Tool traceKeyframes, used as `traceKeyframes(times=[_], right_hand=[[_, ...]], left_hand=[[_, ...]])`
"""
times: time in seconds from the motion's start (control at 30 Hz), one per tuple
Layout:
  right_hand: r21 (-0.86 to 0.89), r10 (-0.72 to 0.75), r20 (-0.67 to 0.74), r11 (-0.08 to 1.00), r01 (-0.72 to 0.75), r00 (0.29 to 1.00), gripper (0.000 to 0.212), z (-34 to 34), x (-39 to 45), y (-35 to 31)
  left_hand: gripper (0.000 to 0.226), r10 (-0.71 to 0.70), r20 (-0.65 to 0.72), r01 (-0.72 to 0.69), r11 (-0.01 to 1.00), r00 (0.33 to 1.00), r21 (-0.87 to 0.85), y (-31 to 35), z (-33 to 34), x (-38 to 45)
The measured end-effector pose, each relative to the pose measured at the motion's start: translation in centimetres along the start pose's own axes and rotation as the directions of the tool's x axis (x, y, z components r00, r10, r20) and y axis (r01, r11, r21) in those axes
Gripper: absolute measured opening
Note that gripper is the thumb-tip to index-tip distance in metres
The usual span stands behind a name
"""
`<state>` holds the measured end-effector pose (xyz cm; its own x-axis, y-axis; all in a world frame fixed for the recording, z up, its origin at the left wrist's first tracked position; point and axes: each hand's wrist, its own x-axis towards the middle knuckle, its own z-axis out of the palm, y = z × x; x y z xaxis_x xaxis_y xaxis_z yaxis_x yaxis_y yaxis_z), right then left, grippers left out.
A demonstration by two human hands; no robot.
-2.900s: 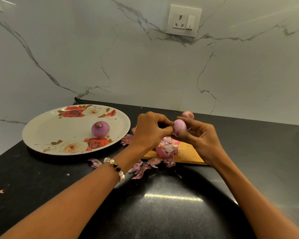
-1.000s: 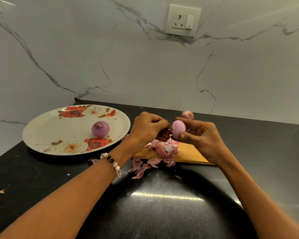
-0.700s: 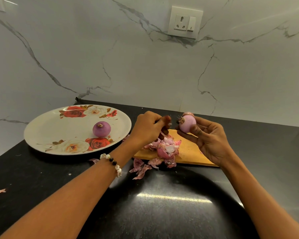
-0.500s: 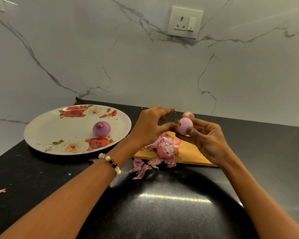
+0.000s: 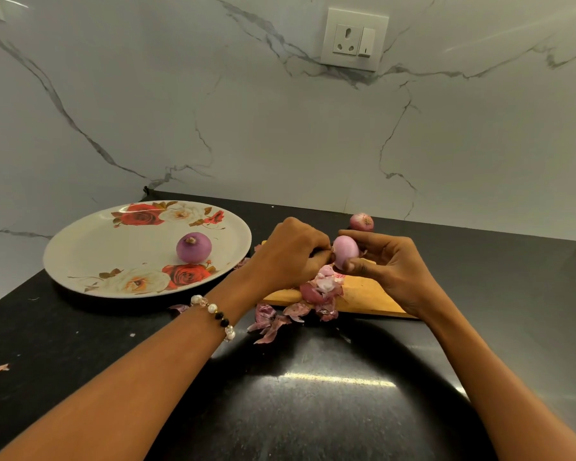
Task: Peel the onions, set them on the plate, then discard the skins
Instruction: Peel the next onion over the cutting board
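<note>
A: so where's the onion at?

B: right hand (image 5: 388, 267) has a pale onion (image 5: 345, 251) pinched between thumb and fingers, up above the cutting board (image 5: 368, 296). Left hand (image 5: 291, 252) is curled up against its left end, fingertips hidden, can't tell what it's pinching.

A: and the rest?

B: one peeled onion (image 5: 193, 247) sits on the flowered plate (image 5: 90, 247), another onion (image 5: 361, 222) behind the hands. Skins (image 5: 320, 291) piled on the board's front edge and counter (image 5: 313, 394).

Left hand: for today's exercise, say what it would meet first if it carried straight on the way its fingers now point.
The left hand points rightward at the onion gripped by the right hand. Its fingertips already seem to touch that onion's end, so the onion comes first, though depth is hard to judge.
</note>
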<state>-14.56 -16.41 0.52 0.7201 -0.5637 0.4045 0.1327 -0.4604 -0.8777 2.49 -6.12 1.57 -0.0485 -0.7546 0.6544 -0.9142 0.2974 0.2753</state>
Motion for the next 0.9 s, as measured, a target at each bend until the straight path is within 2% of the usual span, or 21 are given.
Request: traceKeyframes(times=[0.07,0.13,0.27,0.33,0.4,0.47,0.57,0.63,0.7,0.77,0.83,0.9], right_hand=[[0.051,-0.002,-0.004,0.999,0.003,1.000,0.050,-0.2,-0.1,-0.1],[0.163,-0.005,0.019,0.987,0.002,1.000,0.054,-0.3,-0.1,-0.1],[0.385,0.026,0.013,0.922,-0.029,1.000,0.053,0.0,0.1,0.3],[0.436,0.028,0.014,0.899,-0.031,1.000,0.049,0.1,0.2,0.4],[0.474,0.020,0.021,0.880,-0.028,1.000,0.045,0.1,0.2,0.3],[0.496,0.030,-0.011,0.868,-0.020,0.999,0.039,0.0,0.2,0.2],[0.472,0.015,-0.034,0.882,0.003,0.999,0.045,-0.6,0.3,0.3],[0.382,0.014,-0.036,0.924,0.001,0.999,0.055,-0.6,0.2,0.6],[0.232,0.014,-0.062,0.973,0.001,0.998,0.055,-0.6,0.2,0.9],[0.108,0.001,-0.068,0.994,0.006,0.998,0.054,-0.3,0.1,0.9],[0.068,0.003,-0.070,0.998,0.002,0.998,0.056,0.0,0.0,1.1],[0.047,0.011,-0.092,0.999,-0.007,0.996,0.057,0.1,-0.2,1.1]], left_hand=[[0.024,-0.015,-0.044,0.011,0.997,0.999,-0.071,0.0,0.1,-0.1],[0.019,-0.107,-0.083,0.087,0.973,0.991,-0.216,0.3,-0.1,0.0],[0.014,-0.378,-0.005,0.315,0.778,0.926,-0.544,1.2,0.0,0.2],[0.017,-0.486,0.017,0.406,0.710,0.874,-0.575,0.9,0.4,0.2],[0.018,-0.534,-0.052,0.458,0.767,0.844,-0.450,0.1,0.4,0.2],[0.017,-0.527,-0.124,0.465,0.820,0.841,-0.333,-0.7,0.1,0.0],[0.014,-0.463,-0.082,0.429,0.863,0.882,-0.266,-0.9,-0.4,0.0],[0.023,-0.385,-0.019,0.380,0.916,0.923,-0.124,-0.9,-0.3,-0.1],[0.025,-0.342,0.007,0.342,0.940,0.940,0.012,-0.8,-0.1,-0.1],[0.025,-0.330,-0.030,0.332,0.939,0.943,0.089,-0.6,0.0,-0.2],[0.037,-0.333,-0.089,0.343,0.929,0.939,0.137,-0.6,0.2,-0.5],[0.029,-0.298,-0.117,0.315,0.933,0.947,0.174,-0.6,0.4,-0.8]])
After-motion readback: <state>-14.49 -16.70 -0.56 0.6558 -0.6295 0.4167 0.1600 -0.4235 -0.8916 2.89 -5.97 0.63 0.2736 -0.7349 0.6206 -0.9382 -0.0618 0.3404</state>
